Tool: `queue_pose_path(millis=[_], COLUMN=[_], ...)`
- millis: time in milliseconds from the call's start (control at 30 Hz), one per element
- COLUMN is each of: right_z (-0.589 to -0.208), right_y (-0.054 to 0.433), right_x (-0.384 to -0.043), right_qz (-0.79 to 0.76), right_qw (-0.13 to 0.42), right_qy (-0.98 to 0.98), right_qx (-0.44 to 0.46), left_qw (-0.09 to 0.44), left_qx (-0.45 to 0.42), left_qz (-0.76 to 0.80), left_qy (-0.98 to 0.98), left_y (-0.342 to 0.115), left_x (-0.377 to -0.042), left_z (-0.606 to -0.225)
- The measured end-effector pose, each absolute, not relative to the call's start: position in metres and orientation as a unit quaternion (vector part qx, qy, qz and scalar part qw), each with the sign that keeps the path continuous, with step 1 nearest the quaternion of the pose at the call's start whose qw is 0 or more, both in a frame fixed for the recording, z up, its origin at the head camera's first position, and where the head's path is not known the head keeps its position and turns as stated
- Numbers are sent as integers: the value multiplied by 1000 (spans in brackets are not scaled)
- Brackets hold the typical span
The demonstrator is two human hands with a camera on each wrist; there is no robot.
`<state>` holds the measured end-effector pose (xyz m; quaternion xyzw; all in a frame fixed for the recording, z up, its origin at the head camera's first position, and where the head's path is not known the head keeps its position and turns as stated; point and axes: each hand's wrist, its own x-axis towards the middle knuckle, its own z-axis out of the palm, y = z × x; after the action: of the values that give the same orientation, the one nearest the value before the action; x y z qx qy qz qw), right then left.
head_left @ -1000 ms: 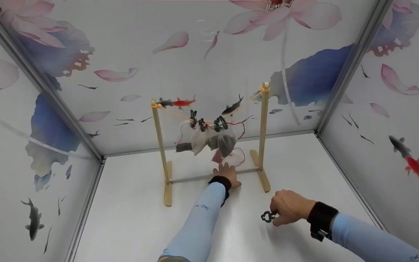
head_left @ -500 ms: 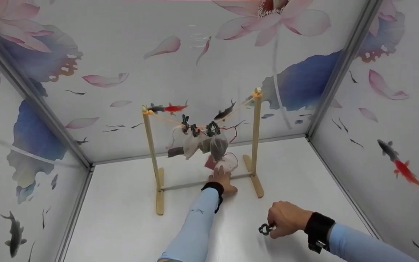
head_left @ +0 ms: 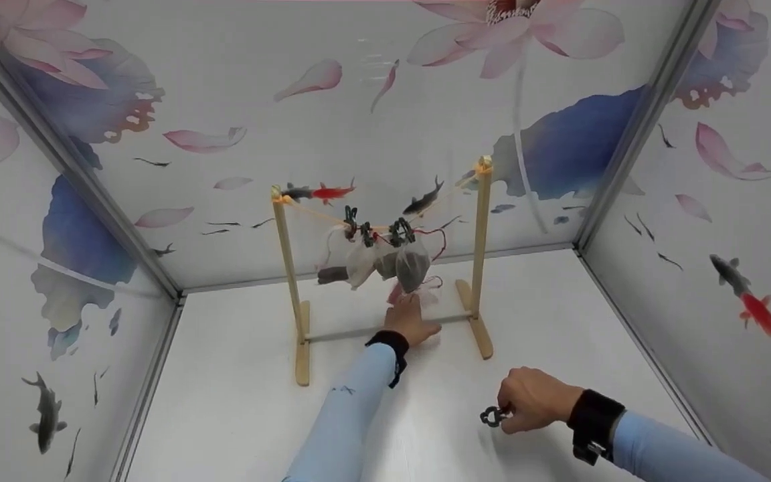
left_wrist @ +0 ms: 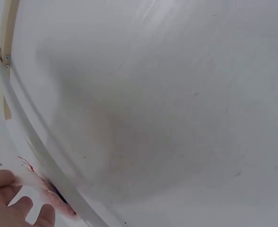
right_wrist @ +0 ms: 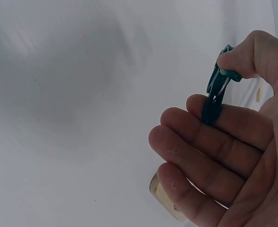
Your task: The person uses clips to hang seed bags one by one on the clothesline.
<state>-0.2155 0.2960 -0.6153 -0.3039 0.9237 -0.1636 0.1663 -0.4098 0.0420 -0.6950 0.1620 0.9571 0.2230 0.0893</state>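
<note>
My left hand [head_left: 411,323] reaches over the low crossbar [head_left: 345,333] of a wooden rack. Its fingers lie loosely extended on a pink-and-white drawstring pouch [left_wrist: 58,203] behind the bar, partly covering it. Between thumb and fingers of my right hand [head_left: 538,399], nearer the front right, a dark green clothespin [right_wrist: 217,90] is pinched. Several sheer pouches [head_left: 413,268] hang from the rack's sagging cord [head_left: 315,212], held by dark clothespins [head_left: 401,231]; some contain dark things.
The rack has a left post [head_left: 286,264] and a right post [head_left: 482,248] on flat wooden feet. White panels printed with lotus and fish [head_left: 760,318] enclose the white tabletop [head_left: 238,375] at the back and both sides.
My left hand has moved forward over the crossbar, its fingers now covering more of the pouch on the table. My right hand stays about where it was, still pinching the clothespin.
</note>
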Motion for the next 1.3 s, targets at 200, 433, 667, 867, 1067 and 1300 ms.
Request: queue_pose_path(millis=[200, 433, 667, 867, 1067, 1300], right_z=[-605, -593, -568, -541, -506, -443], right_y=[291, 286, 282, 278, 259, 212], right_x=[-224, -236, -251, -265, -280, -301], right_qz=[-171, -164, -123, -115, -67, -6], right_qw=[144, 108, 79, 49, 8, -64], right_qy=[925, 923, 913, 902, 899, 879], right_qx=[-306, -332, -380, -412, -433, -473], left_qw=[-37, -47, -54, -116, -200, -303], left_qx=[193, 199, 233, 236, 226, 184], left_qz=[328, 379, 396, 409, 391, 369], left_qy=[924, 903, 887, 874, 870, 859], left_y=[10, -8, -35, -58, -90, -141], left_x=[-415, -376, -339, -320, -319, -325], left_z=[-678, -634, -609, -580, -547, -508])
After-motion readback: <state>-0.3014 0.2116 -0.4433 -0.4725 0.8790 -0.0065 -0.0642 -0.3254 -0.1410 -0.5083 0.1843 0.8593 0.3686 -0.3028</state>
